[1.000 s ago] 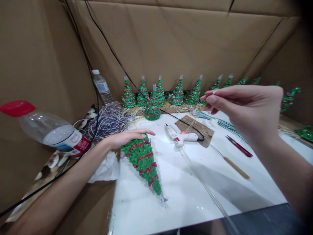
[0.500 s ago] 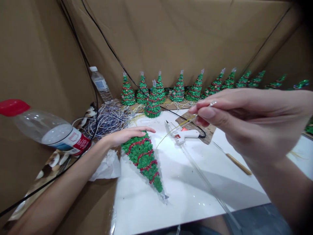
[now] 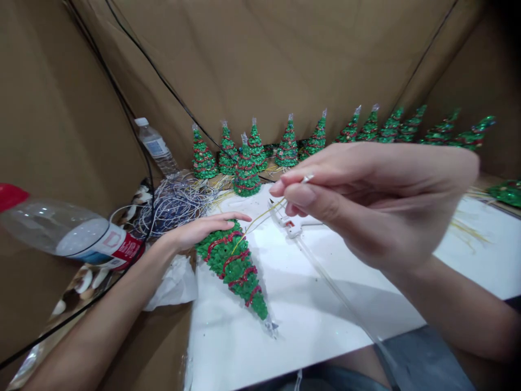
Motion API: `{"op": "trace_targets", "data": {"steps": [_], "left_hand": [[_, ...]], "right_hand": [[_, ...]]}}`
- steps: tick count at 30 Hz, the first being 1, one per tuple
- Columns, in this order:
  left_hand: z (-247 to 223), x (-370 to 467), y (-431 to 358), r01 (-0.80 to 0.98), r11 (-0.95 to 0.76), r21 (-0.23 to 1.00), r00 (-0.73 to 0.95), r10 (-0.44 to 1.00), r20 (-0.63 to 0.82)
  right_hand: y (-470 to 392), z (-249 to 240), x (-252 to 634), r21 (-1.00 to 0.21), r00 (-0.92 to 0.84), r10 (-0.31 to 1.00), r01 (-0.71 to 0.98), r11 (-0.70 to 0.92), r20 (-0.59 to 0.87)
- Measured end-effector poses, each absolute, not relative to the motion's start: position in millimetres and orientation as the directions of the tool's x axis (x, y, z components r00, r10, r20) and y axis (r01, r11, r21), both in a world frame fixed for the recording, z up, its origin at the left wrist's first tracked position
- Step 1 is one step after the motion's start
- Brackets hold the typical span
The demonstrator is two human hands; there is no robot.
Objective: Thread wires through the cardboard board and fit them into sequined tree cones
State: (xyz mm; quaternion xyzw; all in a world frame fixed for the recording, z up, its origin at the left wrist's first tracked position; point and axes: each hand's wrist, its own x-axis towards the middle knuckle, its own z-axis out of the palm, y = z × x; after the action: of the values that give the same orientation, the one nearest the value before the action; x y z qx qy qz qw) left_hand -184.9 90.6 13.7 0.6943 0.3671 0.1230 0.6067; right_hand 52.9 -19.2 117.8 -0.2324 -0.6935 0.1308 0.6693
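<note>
A small green Christmas tree with red garlands lies on its side on the white board, its clear tip pointing towards me. My left hand holds it at the wide base, fingers stretched along the rim; the fingers' undersides are hidden. Above the board, my right hand pinches a thin yellow-white wire between thumb and fingertips. A small whitish end pokes out above the thumb. The wire's lower end hangs in front of the tree; I cannot tell whether it touches it.
A white glue gun with a long clear glue stick lies beyond the tree, partly behind my right hand. Several upright trees line the back. Tangled wires, a water bottle and a red-capped bottle stand left.
My right hand has moved left with the wire, whose loose end now hangs in front of the lying tree. My left hand stays on the tree's base. The view has shifted slightly.
</note>
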Motion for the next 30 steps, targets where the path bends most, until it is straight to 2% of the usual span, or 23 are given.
{"op": "trace_targets", "data": {"steps": [9,12,16,21,30], "left_hand": [[19.4,-181.9,84.3,0.395,0.041,0.918,0.622,0.723,-0.3],[21.0,-179.8,83.4,0.366,0.002,0.931,0.644,0.721,-0.255],[20.4,-179.2,84.8,0.336,-0.041,0.941,0.675,0.708,-0.21],[19.8,-182.8,87.3,0.38,-0.031,0.925,0.685,0.681,-0.259],[18.8,-185.1,88.8,0.408,-0.033,0.912,0.696,0.659,-0.287]], "right_hand": [[-12.1,111.7,42.7,-0.578,-0.024,0.578,-0.005,0.816,0.816],[-12.2,112.2,40.1,-0.603,-0.051,0.601,-0.029,0.797,0.798],[-13.7,110.8,37.6,-0.682,-0.083,0.678,-0.043,0.73,0.731],[-13.2,107.2,36.5,-0.79,-0.109,0.783,-0.045,0.611,0.612],[-5.4,105.6,38.0,-0.887,-0.196,0.865,-0.08,0.455,0.462]]}}
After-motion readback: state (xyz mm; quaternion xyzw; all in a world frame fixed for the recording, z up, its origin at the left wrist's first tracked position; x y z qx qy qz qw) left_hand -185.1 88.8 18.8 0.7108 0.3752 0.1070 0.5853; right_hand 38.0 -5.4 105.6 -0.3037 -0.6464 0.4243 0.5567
